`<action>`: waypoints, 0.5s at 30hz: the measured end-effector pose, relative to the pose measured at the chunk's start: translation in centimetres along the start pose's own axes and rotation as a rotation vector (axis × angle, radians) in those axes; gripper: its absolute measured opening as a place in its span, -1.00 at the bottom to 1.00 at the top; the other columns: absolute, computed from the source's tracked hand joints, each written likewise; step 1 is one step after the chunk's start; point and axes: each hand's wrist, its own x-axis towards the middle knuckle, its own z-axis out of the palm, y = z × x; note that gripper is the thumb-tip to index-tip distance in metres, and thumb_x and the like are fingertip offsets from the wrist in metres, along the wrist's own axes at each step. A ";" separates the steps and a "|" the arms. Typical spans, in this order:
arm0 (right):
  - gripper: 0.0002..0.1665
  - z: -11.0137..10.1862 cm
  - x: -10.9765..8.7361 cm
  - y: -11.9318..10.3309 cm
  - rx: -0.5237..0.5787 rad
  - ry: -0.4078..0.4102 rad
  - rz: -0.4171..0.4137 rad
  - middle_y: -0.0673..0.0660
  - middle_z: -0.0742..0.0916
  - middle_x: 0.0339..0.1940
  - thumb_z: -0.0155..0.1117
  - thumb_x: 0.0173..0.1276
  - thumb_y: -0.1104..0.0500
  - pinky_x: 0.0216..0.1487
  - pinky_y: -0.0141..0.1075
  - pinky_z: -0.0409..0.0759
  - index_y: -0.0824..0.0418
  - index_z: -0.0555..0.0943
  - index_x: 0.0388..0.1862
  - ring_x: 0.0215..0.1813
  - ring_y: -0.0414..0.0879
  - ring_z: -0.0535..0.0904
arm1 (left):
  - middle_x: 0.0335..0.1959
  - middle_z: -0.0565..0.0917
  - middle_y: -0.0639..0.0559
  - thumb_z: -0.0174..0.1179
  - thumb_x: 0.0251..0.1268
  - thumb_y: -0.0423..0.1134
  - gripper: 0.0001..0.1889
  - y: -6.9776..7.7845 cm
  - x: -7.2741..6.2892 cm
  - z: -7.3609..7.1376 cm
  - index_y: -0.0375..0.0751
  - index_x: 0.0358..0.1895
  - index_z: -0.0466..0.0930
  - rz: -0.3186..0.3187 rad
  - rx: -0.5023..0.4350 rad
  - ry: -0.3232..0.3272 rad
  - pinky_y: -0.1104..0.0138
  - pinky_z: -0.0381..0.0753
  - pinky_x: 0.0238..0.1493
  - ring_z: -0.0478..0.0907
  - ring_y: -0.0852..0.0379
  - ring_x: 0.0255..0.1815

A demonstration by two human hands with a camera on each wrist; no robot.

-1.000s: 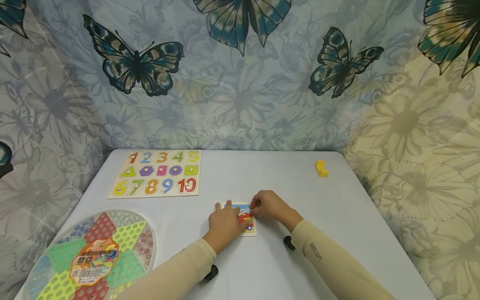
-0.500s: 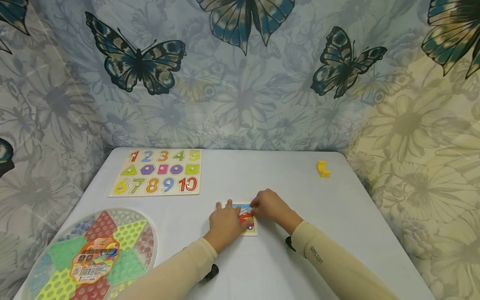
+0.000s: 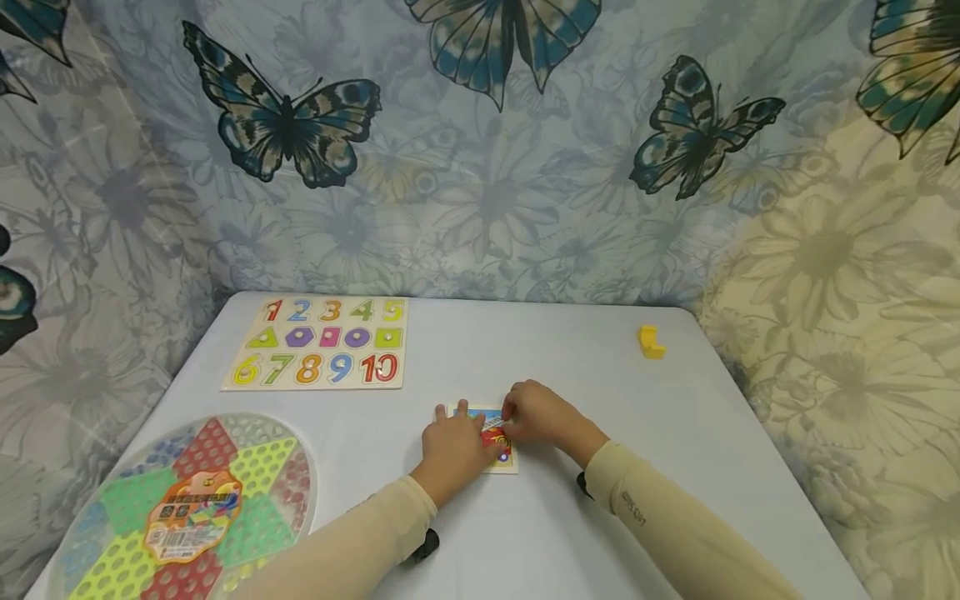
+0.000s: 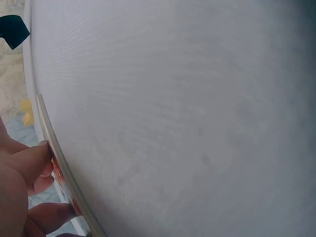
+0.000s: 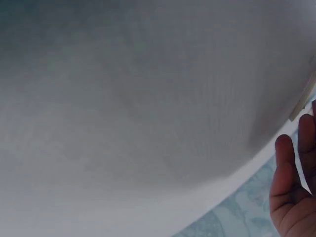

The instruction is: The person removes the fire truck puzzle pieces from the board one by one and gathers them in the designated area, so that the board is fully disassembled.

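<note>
A small flat jigsaw puzzle (image 3: 508, 467) with a pale border lies mid-table, showing blue sky and a red vehicle. My left hand (image 3: 453, 448) rests over its left part with fingers extended, covering much of the picture. In the left wrist view, the thumb and fingertips press on the face of the puzzle board (image 4: 68, 173), seen edge-on. My right hand (image 3: 543, 417) is at the upper right edge, thumb and index finger pinching what looks like a puzzle piece, mostly hidden by the fingers. The right wrist view catches several fingers (image 5: 285, 163) beside the board's corner (image 5: 302, 103).
A wooden number-and-shape board (image 3: 315, 361) lies at the back left. In front of it is a round Chinese checkers board (image 3: 258, 533) with an orange label. A yellow block (image 3: 649, 343) sits near the back right corner. Butterfly-print cloth (image 3: 495, 208) stands behind the white table (image 3: 525, 342).
Both hands keep nearly the same place on the puzzle, with only slight shifts of the right fingers. The whole head view has drifted a little.
</note>
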 end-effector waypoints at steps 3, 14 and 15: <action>-0.80 -0.1 -0.3 -0.1 -0.010 0.018 0.057 -0.14 0.58 -0.42 0.52 0.09 0.01 -0.08 -0.27 0.53 0.06 0.71 -0.38 -0.26 -0.17 0.46 | 0.35 0.44 -0.16 0.09 0.17 0.45 -0.27 0.1 0.0 0.0 0.08 0.28 0.58 0.005 0.010 0.006 -0.04 0.59 -0.07 0.33 -0.38 0.31; -0.76 -0.1 -0.7 -0.7 0.139 0.023 0.150 -0.06 0.66 -0.34 0.57 0.09 0.12 -0.01 -0.18 0.54 0.17 0.74 -0.28 -0.20 -0.12 0.53 | 0.35 0.44 -0.17 0.10 0.17 0.44 -0.28 0.2 -0.2 -0.2 0.07 0.27 0.58 -0.002 0.009 -0.005 -0.03 0.59 -0.06 0.34 -0.39 0.30; -0.75 0.0 -0.8 -0.6 0.159 0.022 0.164 -0.06 0.66 -0.34 0.57 0.08 0.13 -0.01 -0.18 0.54 0.17 0.73 -0.28 -0.21 -0.13 0.53 | 0.35 0.44 -0.17 0.10 0.17 0.44 -0.28 0.2 -0.3 -0.2 0.07 0.28 0.57 -0.001 0.011 -0.008 -0.03 0.59 -0.07 0.34 -0.39 0.30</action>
